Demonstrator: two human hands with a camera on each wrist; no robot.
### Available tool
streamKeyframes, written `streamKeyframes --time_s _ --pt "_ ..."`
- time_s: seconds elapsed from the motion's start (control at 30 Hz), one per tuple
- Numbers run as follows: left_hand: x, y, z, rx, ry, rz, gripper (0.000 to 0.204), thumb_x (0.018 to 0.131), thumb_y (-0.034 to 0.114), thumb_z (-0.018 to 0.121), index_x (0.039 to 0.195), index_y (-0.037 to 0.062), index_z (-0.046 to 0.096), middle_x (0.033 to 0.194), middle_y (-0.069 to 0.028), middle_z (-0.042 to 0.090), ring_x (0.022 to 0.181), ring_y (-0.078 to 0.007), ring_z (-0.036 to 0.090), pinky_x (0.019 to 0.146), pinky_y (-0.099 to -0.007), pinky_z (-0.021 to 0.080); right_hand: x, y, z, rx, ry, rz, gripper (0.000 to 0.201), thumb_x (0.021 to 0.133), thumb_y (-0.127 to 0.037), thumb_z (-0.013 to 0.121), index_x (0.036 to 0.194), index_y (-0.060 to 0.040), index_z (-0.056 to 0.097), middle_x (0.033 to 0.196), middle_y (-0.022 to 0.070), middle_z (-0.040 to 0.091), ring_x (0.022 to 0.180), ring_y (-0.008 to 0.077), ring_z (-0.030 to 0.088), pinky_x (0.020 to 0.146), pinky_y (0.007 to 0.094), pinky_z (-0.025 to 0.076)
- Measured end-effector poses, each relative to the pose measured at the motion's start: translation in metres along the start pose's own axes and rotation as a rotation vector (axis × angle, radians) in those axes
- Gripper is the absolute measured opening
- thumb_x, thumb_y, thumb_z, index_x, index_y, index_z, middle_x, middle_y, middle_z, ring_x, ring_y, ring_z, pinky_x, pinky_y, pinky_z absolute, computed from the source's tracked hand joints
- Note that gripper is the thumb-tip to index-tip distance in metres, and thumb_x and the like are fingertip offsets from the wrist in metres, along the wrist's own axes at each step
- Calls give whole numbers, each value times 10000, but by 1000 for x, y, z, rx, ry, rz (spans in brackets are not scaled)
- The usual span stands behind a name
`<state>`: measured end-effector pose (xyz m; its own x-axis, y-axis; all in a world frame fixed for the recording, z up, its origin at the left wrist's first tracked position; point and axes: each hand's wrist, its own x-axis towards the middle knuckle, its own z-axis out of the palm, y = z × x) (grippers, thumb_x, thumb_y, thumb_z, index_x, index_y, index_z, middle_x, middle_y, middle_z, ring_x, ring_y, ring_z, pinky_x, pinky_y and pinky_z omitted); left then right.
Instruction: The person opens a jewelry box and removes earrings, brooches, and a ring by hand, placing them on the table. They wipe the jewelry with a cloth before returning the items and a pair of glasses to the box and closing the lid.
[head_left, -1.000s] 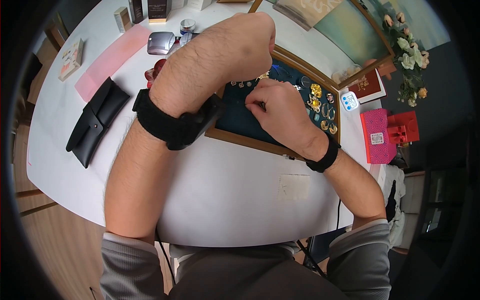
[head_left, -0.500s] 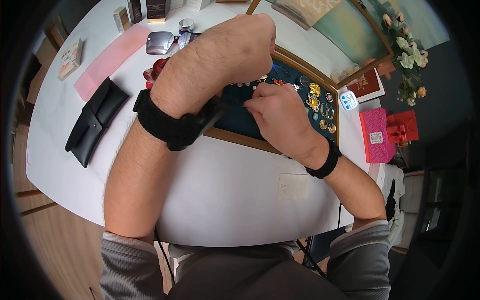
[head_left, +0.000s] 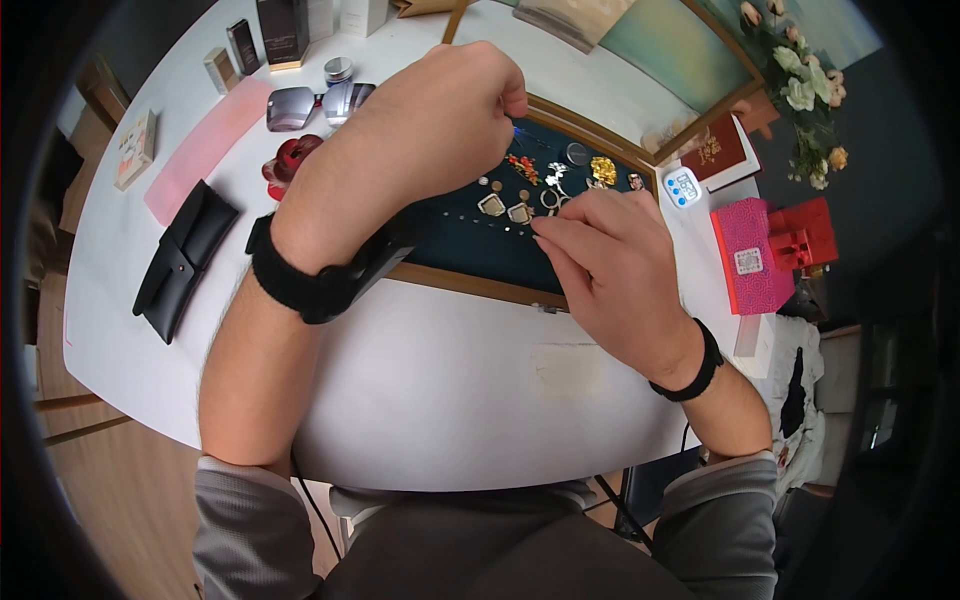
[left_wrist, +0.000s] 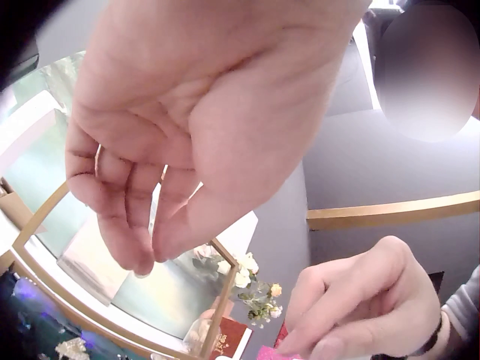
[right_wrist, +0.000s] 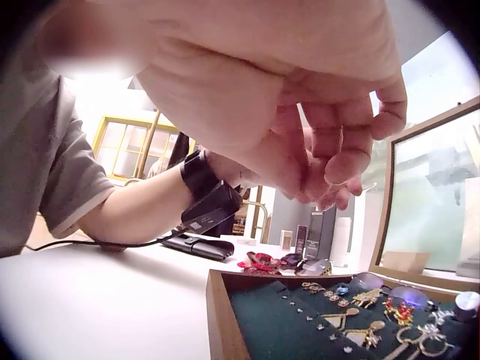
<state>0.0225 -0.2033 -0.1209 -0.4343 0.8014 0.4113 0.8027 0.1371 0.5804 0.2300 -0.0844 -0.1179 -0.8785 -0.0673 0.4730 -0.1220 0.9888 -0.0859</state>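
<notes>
My left hand [head_left: 435, 120] hangs over the left part of an open jewelry case [head_left: 480, 288], its fingertips hidden in the head view. In the left wrist view that hand [left_wrist: 202, 112] has softly bent fingers, thumb tip against a fingertip. My right hand [head_left: 620, 270] is above the front right of the case, palm down, with thumb and index tips close together. No item shows clearly between either hand's tips. On the dark green lining lie a row of small studs [right_wrist: 320, 327], drop earrings [head_left: 520, 213], a red-and-gold piece [head_left: 523, 168] and a gold flower piece [head_left: 603, 170].
The raised glass lid [head_left: 708, 122] stands behind the case. To the left are sunglasses [head_left: 290, 108], a red flower-shaped item [head_left: 290, 160], a black pouch [head_left: 185, 262] and a pink strip [head_left: 205, 150]. A timer [head_left: 683, 187], red book [head_left: 715, 155] and pink box [head_left: 742, 255] lie right.
My right hand has moved right and toward me, uncovering drop earrings and the stud row. My left hand keeps its pose over the case. The head view has shifted slightly.
</notes>
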Motion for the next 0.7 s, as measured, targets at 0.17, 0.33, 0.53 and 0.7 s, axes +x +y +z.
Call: streamKeyframes --time_s 0.17,0.33,0.53,0.7 --pt "-13 47 4 -154 -138 7 108 949 42 726 1018 -36 752 848 -163 759 807 -263 763 725 -375 583 -26 19 -31 24 132 57 117 835 -22 827 934 -51 772 858 49 660 793 261 656 765 393 448" --pt "-49 87 34 -58 -340 227 73 871 28 796 912 23 737 886 -140 729 853 -362 717 773 -441 577 -47 51 -60 97 286 254 106 860 -10 823 953 -25 774 853 80 699 756 257 662 725 371 476" --pt "-102 94 71 63 -684 207 135 889 86 818 963 53 710 945 -107 718 893 -352 728 777 -464 584 -69 60 -57 235 273 273 102 867 -89 811 844 -63 716 805 70 654 758 298 639 711 422 443" --pt "-109 104 81 103 -730 155 156 881 120 841 945 59 713 948 -87 707 872 -336 723 754 -450 589 -82 67 -59 126 222 213 99 879 -98 822 891 -35 746 823 92 683 706 310 629 705 414 476"
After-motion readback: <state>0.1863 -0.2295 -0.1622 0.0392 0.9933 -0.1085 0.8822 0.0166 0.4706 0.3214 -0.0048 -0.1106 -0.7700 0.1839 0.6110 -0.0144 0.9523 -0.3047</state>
